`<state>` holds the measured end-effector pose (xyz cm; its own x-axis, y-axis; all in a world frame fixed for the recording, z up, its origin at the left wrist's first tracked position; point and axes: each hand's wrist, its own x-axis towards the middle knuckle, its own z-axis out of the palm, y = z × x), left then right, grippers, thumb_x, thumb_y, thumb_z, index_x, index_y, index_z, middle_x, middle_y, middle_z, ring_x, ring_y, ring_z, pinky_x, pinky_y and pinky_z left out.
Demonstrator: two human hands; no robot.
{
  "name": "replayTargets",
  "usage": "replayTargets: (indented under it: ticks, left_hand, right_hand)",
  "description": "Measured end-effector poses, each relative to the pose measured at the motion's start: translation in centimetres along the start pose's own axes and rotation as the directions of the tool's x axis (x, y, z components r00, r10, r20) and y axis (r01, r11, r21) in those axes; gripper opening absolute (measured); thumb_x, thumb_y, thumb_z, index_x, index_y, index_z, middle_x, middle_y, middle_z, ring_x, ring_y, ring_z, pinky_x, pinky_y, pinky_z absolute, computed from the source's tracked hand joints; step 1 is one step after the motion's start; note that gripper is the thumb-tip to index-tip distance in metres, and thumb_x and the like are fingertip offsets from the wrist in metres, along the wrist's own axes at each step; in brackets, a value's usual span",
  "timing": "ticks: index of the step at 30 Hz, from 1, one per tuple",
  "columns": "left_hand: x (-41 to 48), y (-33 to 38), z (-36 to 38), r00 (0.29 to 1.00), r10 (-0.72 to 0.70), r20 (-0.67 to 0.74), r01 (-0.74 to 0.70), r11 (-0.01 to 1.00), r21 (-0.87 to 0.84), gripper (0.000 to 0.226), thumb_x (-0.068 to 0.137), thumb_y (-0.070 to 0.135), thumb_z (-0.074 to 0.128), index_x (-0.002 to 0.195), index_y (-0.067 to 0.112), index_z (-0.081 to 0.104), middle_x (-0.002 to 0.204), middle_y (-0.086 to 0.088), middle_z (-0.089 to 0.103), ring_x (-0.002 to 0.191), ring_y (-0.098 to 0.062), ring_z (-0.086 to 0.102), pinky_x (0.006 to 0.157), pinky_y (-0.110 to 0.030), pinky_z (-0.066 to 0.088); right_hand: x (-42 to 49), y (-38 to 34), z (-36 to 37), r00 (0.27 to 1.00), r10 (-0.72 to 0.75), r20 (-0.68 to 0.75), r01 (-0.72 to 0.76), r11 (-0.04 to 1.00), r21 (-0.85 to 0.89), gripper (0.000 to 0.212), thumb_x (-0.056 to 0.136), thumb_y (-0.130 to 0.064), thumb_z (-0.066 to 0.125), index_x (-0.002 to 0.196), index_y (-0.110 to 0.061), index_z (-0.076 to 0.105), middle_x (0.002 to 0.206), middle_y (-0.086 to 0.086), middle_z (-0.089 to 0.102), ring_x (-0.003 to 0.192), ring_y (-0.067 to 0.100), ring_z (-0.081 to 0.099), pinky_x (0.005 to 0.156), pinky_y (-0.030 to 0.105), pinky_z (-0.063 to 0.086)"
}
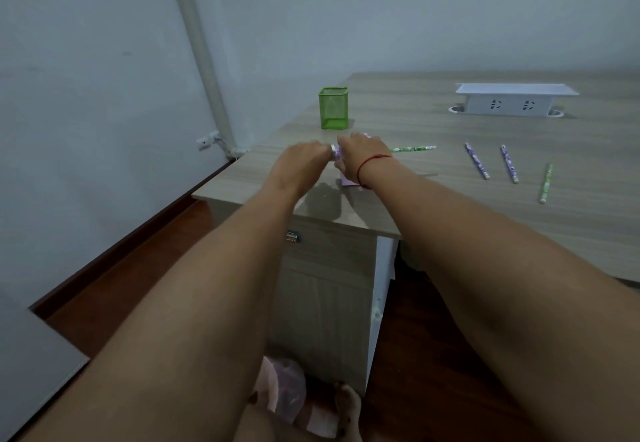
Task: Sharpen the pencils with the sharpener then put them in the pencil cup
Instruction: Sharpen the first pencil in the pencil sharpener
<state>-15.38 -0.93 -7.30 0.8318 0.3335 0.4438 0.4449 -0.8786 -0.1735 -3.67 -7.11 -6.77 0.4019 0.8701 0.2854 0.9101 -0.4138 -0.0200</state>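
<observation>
Bare forearms fill the foreground, both stretched out to the near left corner of the grey wood-grain desk (485, 234). Left hand (304, 161): blurred, fingers curled in toward a small silver crank knob (333, 157); looks like a pinch on it, though the blur leaves some doubt. Right hand (363, 154), with a red string at the wrist: clamped down over a lilac plastic desk sharpener (348, 181), fingers wrapped over its top, only its lower edge and one upper corner showing. Green-patterned pencil (412, 148): sticks out from behind the right hand, long axis lying level and left-to-right across the desk, free end pointing right, working end hidden, presumably inside the sharpener. Judgement: the sharpening step is in hand, and the pencil must come out by a straight pull to the right, along its own axis. The right hand is the nearer to the shaft, touching or almost so. Square green mesh pencil cup (333, 108): upright, just beyond both hands, holding no pencil that I can see. Two purple-patterned pencils (477, 160) (509, 163) and a second green pencil (545, 183) lie well to the right, apart from each other.
</observation>
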Motion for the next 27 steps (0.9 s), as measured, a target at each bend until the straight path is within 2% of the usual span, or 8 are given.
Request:
replayTargets:
  ticks: [6,9,13,17,22,27]
  left_hand:
    - [-0.6,1.3,1.0,0.989,-0.065,0.135,0.068,0.997,-0.02,0.023,0.097,0.011,0.044,0.111,0.001,0.059,0.107,-0.024,0.063,0.098,-0.04,0.06,0.076,-0.043,0.045]
    - [-0.6,1.8,1.2,0.975,-0.085,0.206,0.093,0.995,-0.029,0.027,0.096,0.01,0.044,0.115,-0.002,0.058,0.111,-0.025,0.062,0.103,-0.041,0.059,0.082,-0.042,0.043]
    - [-0.1,1.4,2.0,0.942,-0.098,0.322,0.108,0.994,-0.012,0.024,0.094,0.011,0.047,0.106,0.0,0.065,0.107,-0.021,0.064,0.097,-0.036,0.062,0.077,-0.037,0.045]
    - [0.9,0.8,2.6,0.917,-0.133,0.375,0.156,0.987,-0.032,0.026,0.098,0.015,0.043,0.109,0.001,0.062,0.111,-0.02,0.063,0.102,-0.034,0.061,0.085,-0.038,0.046]
    - [3.0,-0.2,2.8,0.906,-0.12,0.407,0.169,0.982,-0.086,0.031,0.096,0.026,0.047,0.115,0.004,0.059,0.117,-0.02,0.061,0.107,-0.036,0.058,0.088,-0.038,0.044]
    - [4.8,-2.4,2.7,0.944,-0.051,0.326,0.036,0.998,0.051,0.026,0.095,0.022,0.047,0.105,0.006,0.063,0.106,-0.02,0.064,0.096,-0.037,0.062,0.079,-0.039,0.048]
  right_hand:
    - [0.0,0.0,0.3,0.999,0.02,-0.03,-0.019,0.999,0.03,0.035,0.099,-0.026,0.039,0.128,-0.011,0.052,0.133,0.016,0.053,0.126,0.033,0.048,0.101,0.038,0.038]
    - [-0.1,0.0,0.8,0.999,0.022,-0.044,-0.021,0.999,0.032,0.038,0.096,-0.027,0.042,0.13,-0.011,0.05,0.135,0.016,0.051,0.128,0.033,0.046,0.103,0.04,0.037]
    - [0.1,0.3,1.2,0.999,-0.001,-0.043,0.003,0.999,0.037,0.038,0.092,-0.028,0.046,0.126,-0.012,0.052,0.132,0.015,0.053,0.126,0.033,0.047,0.102,0.042,0.038]
    - [0.2,0.8,1.3,0.997,-0.037,-0.067,0.041,0.998,0.051,0.034,0.088,-0.028,0.05,0.118,-0.013,0.055,0.126,0.013,0.056,0.121,0.033,0.05,0.097,0.04,0.039]
    - [0.3,0.7,1.5,0.996,-0.03,-0.083,0.034,0.998,0.045,0.037,0.087,-0.029,0.051,0.12,-0.013,0.054,0.127,0.011,0.055,0.118,0.032,0.051,0.096,0.042,0.041]
    - [0.5,0.7,1.8,0.996,-0.023,-0.091,0.028,0.998,0.054,0.036,0.086,-0.029,0.053,0.119,-0.015,0.054,0.125,0.009,0.056,0.113,0.03,0.054,0.095,0.042,0.043]
